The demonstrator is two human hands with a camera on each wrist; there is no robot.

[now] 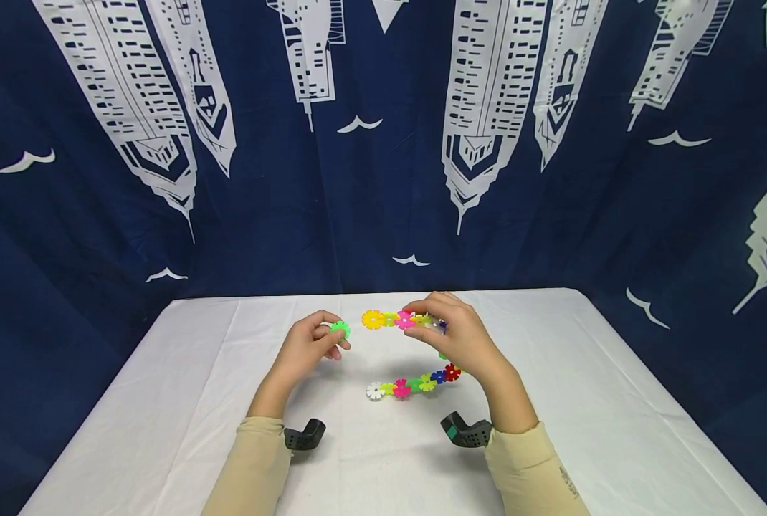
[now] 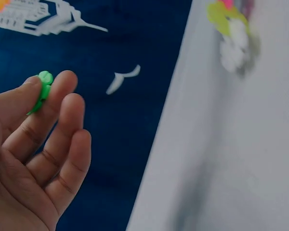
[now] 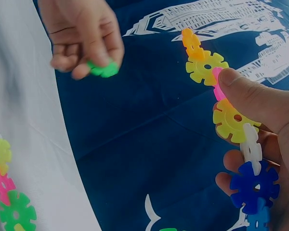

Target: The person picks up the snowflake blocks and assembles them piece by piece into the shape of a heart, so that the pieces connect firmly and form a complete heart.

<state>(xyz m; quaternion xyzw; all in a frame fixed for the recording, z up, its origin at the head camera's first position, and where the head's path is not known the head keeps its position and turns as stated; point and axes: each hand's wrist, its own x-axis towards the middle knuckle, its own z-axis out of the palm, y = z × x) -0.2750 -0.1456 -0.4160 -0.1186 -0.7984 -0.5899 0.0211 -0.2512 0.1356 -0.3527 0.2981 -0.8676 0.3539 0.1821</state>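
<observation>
Between thumb and index finger, my left hand pinches a single green snowflake disc, its other fingers loosely bent. My right hand holds a chain of interlocking flower-shaped discs by a pink disc. An orange disc forms the chain's free end and points toward the left hand, with a gap between it and the green disc. In the right wrist view, yellow, white and blue discs run down along the palm. The chain's lower stretch lies nearer me, ending in a white disc; the right hand hides part of the bend.
A white cloth covers the table. Behind it hangs a dark blue curtain printed with white buildings and birds. Black wrist devices are worn at both sleeves.
</observation>
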